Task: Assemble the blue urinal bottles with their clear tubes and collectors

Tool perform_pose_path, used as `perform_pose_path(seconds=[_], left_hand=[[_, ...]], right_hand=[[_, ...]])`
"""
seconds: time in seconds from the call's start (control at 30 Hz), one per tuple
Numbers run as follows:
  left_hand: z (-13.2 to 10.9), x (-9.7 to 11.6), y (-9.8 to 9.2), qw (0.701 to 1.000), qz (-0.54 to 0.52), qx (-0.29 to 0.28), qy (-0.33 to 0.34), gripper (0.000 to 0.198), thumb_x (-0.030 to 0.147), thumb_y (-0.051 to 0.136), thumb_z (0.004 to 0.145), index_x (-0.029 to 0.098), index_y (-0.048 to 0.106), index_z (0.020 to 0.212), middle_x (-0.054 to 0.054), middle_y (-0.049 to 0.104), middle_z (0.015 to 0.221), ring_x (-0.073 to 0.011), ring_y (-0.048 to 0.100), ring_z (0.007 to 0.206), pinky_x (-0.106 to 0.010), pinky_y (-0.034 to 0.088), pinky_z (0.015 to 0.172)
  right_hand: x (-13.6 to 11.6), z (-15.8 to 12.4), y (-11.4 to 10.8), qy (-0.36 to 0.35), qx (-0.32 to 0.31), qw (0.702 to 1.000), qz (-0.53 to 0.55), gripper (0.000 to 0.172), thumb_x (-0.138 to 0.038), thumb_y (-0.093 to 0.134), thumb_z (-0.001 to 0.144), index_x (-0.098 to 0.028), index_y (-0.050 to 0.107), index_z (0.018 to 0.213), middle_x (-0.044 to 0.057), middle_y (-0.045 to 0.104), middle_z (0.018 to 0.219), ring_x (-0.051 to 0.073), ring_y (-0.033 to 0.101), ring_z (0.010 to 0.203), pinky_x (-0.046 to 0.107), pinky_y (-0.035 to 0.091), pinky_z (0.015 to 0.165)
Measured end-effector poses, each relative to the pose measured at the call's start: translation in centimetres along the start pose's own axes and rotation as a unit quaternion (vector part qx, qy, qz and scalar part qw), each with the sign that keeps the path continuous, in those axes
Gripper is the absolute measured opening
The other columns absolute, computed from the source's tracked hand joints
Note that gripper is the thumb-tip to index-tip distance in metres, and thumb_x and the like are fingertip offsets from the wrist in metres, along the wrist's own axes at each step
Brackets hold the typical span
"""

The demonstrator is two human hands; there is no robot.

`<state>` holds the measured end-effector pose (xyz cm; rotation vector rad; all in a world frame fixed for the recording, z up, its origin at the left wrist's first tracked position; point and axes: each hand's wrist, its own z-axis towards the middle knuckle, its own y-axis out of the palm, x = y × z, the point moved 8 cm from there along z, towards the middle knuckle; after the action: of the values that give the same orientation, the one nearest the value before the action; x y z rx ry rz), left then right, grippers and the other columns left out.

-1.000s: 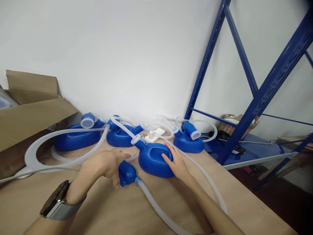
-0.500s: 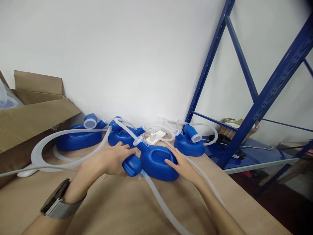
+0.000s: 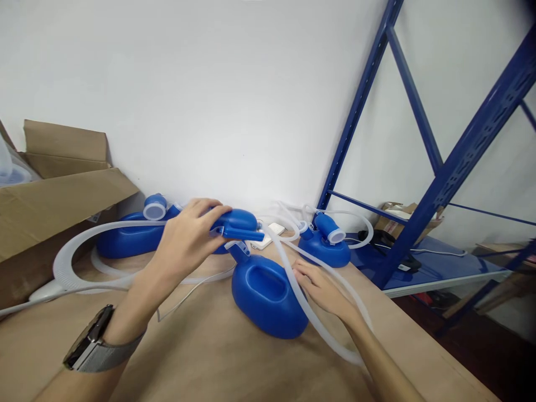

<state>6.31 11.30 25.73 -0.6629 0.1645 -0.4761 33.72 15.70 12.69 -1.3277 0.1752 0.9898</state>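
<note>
My left hand (image 3: 190, 231) is closed on a blue urinal funnel head (image 3: 238, 223), raised above the table, with a translucent hose (image 3: 293, 279) running from it. Below stands a blue urinal bottle (image 3: 272, 324) with a recessed handle and a short neck. Its clear flip cap (image 3: 238, 245) is partly behind the funnel head. My right hand (image 3: 316, 287) is at the bottle's right side, fingers curled, fingertips right beside the hose. Whether they grip hose or bottle is hard to see.
More blue urinal bottles stand along the wall: one at the left (image 3: 125, 240), one at the right (image 3: 322, 251). A corrugated hose (image 3: 67, 262) loops at left beside an open cardboard box (image 3: 62, 206). A white plug adapter (image 3: 272, 231) lies behind. Blue shelving (image 3: 419, 234) rises at right.
My left hand has lifted the funnel head up and turned it, and its hose now arcs past the bottle's right side. The bottle has turned. My right hand's fingers have curled at its side.
</note>
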Motion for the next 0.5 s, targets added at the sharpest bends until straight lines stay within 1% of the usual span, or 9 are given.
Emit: perform_pose_path(seconds=[0.07, 0.1, 0.13, 0.2, 0.27, 0.33, 0.4, 0.43, 0.5], left_hand=[[-0.3, -0.2, -1.6, 0.996, 0.037, 0.075, -0.010, 0.036, 0.022, 0.061, 0.090, 0.021, 0.066, 0.126, -0.012, 0.065, 0.127, -0.0332, 0.059, 0.119, -0.045, 0.056, 0.088], [-0.4, -0.3, -2.4, 0.993, 0.052, 0.106, -0.017, 0.038, 0.019, 0.061, 0.090, 0.021, 0.065, 0.128, -0.012, 0.064, 0.128, -0.0341, 0.057, 0.122, -0.046, 0.055, 0.091], [-0.5, -0.5, -3.0, 0.990, 0.065, 0.125, -0.026, 0.039, 0.018, 0.060, 0.090, 0.021, 0.064, 0.129, -0.013, 0.063, 0.130, -0.0348, 0.055, 0.124, -0.048, 0.054, 0.094], [-0.6, -0.5, -3.6, 0.985, 0.083, 0.151, -0.034, 0.036, 0.017, 0.059, 0.090, 0.019, 0.065, 0.126, -0.014, 0.062, 0.130, -0.0366, 0.053, 0.126, -0.052, 0.052, 0.098], [-0.6, 0.0, -3.3, 0.985, 0.084, 0.148, -0.012, 0.033, 0.019, 0.061, 0.090, 0.017, 0.067, 0.122, -0.015, 0.063, 0.127, -0.0373, 0.054, 0.124, -0.053, 0.051, 0.098], [-0.6, 1.1, -2.3, 0.989, 0.067, 0.132, 0.028, 0.031, 0.022, 0.064, 0.089, 0.015, 0.068, 0.119, -0.017, 0.065, 0.123, -0.0366, 0.057, 0.118, -0.052, 0.053, 0.095], [-0.6, 2.3, -0.8, 0.991, 0.061, 0.103, 0.058, 0.031, 0.025, 0.065, 0.090, 0.015, 0.068, 0.120, -0.017, 0.067, 0.123, -0.0364, 0.059, 0.116, -0.051, 0.054, 0.092], [-0.7, 2.9, -0.2, 0.991, 0.065, 0.092, 0.067, 0.030, 0.025, 0.064, 0.091, 0.015, 0.068, 0.119, -0.017, 0.067, 0.123, -0.0368, 0.059, 0.117, -0.052, 0.053, 0.091], [-0.7, 3.7, 0.8, 0.992, 0.074, 0.071, 0.070, 0.029, 0.023, 0.061, 0.093, 0.016, 0.068, 0.120, -0.018, 0.067, 0.126, -0.0376, 0.057, 0.121, -0.054, 0.052, 0.094]], right_hand=[[0.7, -0.2, -0.3, 0.013, 0.022, 0.998, 0.050, 0.062, -0.064, 0.028, 0.103, -0.024, 0.073, 0.120, 0.009, 0.071, 0.106, 0.027, 0.065, 0.097, 0.043, 0.053, 0.093], [0.8, -0.2, -0.3, 0.009, 0.019, 0.997, 0.076, 0.067, -0.068, 0.026, 0.101, -0.024, 0.070, 0.127, 0.009, 0.072, 0.108, 0.027, 0.066, 0.099, 0.044, 0.053, 0.094], [0.7, -0.2, -0.1, -0.002, 0.009, 0.996, 0.094, 0.071, -0.073, 0.028, 0.099, -0.024, 0.066, 0.134, 0.010, 0.072, 0.108, 0.028, 0.067, 0.100, 0.044, 0.054, 0.093], [0.0, -0.3, 0.2, -0.026, -0.008, 0.995, 0.098, 0.082, -0.081, 0.041, 0.090, -0.023, 0.056, 0.146, 0.010, 0.072, 0.105, 0.030, 0.067, 0.101, 0.046, 0.054, 0.094], [-0.8, -0.4, 0.6, -0.029, -0.003, 0.997, 0.072, 0.098, -0.081, 0.059, 0.080, -0.022, 0.041, 0.156, 0.012, 0.071, 0.112, 0.032, 0.067, 0.107, 0.049, 0.052, 0.101], [-1.6, -0.5, 1.3, -0.017, 0.008, 0.999, 0.039, 0.108, -0.074, 0.072, 0.075, -0.024, 0.029, 0.161, 0.015, 0.062, 0.137, 0.036, 0.060, 0.126, 0.053, 0.045, 0.110], [-2.2, -0.6, 2.0, -0.002, 0.032, 0.999, 0.014, 0.105, -0.064, 0.074, 0.078, -0.027, 0.025, 0.162, 0.013, 0.042, 0.159, 0.037, 0.043, 0.144, 0.055, 0.037, 0.118], [-2.3, -0.6, 2.3, 0.007, 0.044, 0.999, 0.006, 0.098, -0.060, 0.072, 0.082, -0.028, 0.024, 0.162, 0.011, 0.035, 0.164, 0.036, 0.036, 0.149, 0.055, 0.032, 0.121], [-2.4, -0.6, 2.6, 0.023, 0.059, 0.998, -0.004, 0.087, -0.052, 0.066, 0.089, -0.029, 0.025, 0.162, 0.008, 0.035, 0.165, 0.033, 0.032, 0.152, 0.055, 0.028, 0.124]])
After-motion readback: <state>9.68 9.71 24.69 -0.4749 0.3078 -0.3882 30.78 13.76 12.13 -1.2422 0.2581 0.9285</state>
